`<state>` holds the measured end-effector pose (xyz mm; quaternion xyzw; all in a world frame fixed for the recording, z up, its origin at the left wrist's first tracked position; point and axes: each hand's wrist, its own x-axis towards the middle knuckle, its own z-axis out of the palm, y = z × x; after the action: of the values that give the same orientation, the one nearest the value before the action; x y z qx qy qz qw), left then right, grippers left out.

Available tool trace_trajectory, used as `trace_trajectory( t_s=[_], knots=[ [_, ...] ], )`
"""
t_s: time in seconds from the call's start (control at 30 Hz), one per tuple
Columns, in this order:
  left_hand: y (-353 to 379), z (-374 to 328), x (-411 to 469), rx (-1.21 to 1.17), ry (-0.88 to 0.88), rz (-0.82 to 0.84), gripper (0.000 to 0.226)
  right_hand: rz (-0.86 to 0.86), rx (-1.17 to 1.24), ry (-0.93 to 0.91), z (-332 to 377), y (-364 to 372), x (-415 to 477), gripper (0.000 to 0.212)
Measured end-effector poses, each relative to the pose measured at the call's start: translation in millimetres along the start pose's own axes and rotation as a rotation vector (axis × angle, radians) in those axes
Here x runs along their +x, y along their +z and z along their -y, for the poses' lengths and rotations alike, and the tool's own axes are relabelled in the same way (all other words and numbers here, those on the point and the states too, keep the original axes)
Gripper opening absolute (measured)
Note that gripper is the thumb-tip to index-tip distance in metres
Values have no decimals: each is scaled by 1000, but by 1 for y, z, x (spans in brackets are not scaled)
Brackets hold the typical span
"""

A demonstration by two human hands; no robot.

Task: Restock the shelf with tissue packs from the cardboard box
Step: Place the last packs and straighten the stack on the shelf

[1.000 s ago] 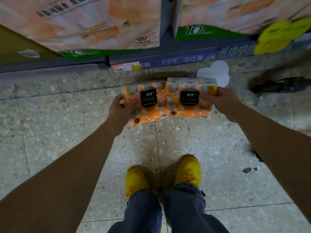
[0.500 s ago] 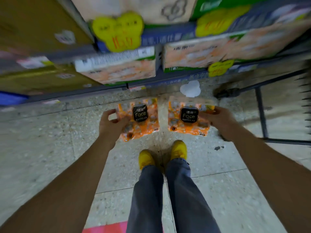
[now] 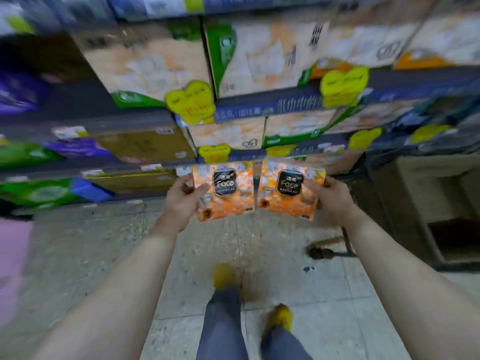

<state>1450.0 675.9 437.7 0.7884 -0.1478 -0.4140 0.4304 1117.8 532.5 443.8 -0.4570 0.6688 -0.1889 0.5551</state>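
Two orange packs of tissues are held side by side, just apart, in front of the lowest shelf [image 3: 285, 106] edges and above the speckled floor [image 3: 78, 255]. The left hand [image 3: 185, 201] grips the left pack [image 3: 228, 201] by its left edge, thumb across the front, fingers [image 3: 181, 181] curled round that edge. Each pack bears a black badge reading "Face" under two Chinese characters; the smaller print is unreadable. The right pack [image 3: 285, 203] is gripped at its right edge by the right hand [image 3: 331, 200], fingers [image 3: 326, 181] clamped over the upper corner. Both forearms reach straight forward. Yellow tags [image 3: 191, 101] on the shelf are too blurred to read.
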Motion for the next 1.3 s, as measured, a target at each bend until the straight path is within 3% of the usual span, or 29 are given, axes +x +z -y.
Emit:
trace_trajectory(
  t_s=[0.23,0.37,0.47,0.6,0.77,0.97,1.17,1.3],
  knots=[
    [-25,-91,-94,-71,221,-72,58,57,62,-234,95,-67,-44,24],
    [-46,-148,-141,-86,375,-99,66,60,55,-377,152,-100,-72,49],
    [-59,-188,-176,-121,474,-103,54,83,77,-463,189,-119,-91,61],
    [-71,-232,-218,-245,540,-98,57,148,156,-583,237,-132,-139,20],
    [-86,-276,-259,-304,638,-62,59,166,190,-700,290,-147,-184,17],
    [-107,-321,-291,-363,723,-72,63,178,216,-815,342,-164,-218,29],
    [-122,-366,-319,-426,833,-86,54,158,280,-916,388,-180,-241,65],
    [-132,-397,-329,-479,875,-104,55,127,337,-986,422,-188,-265,59]
  ],
)
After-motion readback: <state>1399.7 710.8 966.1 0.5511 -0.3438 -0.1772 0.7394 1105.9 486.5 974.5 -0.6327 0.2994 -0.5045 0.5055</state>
